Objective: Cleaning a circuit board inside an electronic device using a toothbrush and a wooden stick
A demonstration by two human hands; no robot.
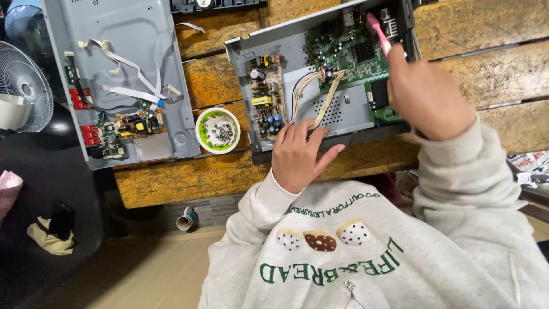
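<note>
An opened grey metal device chassis (297,43) lies on the wooden table, with a green circuit board (349,51) and a tan power board (266,97) inside. My left hand (297,154) rests flat on the chassis's near edge, fingers spread, touching a flat ribbon cable (329,94). My right hand (426,94) is closed around a pink-handled screwdriver (378,31), whose tip points into the far right corner of the chassis.
A grey cover panel (123,34) with small boards and white ribbon cables lies at the left. A small green-rimmed bowl (201,137) of screws stands between the two. A fan (23,86) is at far left; a cup (187,219) and a cloth (48,237) lie on the floor.
</note>
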